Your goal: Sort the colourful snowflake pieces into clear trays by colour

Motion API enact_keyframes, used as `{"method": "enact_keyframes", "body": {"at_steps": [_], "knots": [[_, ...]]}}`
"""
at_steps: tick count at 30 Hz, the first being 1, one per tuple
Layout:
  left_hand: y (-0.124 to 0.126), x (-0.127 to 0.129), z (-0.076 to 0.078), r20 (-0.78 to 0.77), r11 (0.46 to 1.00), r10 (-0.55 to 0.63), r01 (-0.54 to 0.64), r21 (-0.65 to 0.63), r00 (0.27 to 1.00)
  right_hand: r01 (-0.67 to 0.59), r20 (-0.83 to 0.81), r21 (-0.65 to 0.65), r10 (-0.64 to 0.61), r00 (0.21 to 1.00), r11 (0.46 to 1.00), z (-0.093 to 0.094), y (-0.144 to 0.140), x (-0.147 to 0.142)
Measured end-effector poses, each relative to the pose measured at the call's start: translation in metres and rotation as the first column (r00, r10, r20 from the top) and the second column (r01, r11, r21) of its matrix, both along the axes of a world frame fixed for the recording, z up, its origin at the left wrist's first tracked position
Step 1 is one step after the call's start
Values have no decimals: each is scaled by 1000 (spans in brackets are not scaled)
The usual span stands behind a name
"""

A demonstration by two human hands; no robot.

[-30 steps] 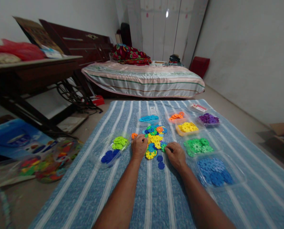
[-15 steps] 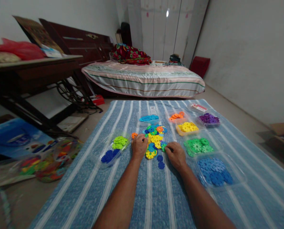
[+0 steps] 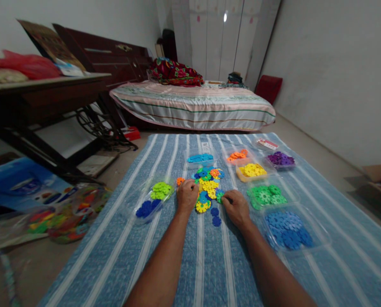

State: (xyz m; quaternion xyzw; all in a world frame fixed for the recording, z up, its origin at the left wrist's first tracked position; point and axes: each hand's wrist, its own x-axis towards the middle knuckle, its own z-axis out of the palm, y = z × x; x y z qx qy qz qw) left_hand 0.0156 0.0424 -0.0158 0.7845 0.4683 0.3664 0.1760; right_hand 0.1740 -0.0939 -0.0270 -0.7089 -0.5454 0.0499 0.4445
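Snowflake discs [image 3: 207, 187], a mixed-colour heap at the middle of the striped blue cloth [image 3: 209, 264], sit ringed by clear trays, among them one of blue discs [image 3: 288, 230] and one of green discs [image 3: 265, 195]. Sorting by colour appears under way. Both the left hand [image 3: 186, 195] and right hand [image 3: 236, 207] rest curled at the heap's edge; whether either grips a disc cannot be told. Next comes picking one cleanly.

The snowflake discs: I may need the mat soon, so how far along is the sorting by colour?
Mostly done: clear trays already hold blue discs, green, yellow, orange and purple. In hand: the left hand and right hand rest at the mixed pile. Left: that pile, plus two loose blue discs on the striped mat.
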Motion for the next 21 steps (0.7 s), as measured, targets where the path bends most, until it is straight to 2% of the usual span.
{"method": "enact_keyframes", "body": {"at_steps": [21], "knots": [[-1,0,2,-4,1000,14,-14,-26,1000,-11,-18,2,12,1000,1000,1,0,0]]}}
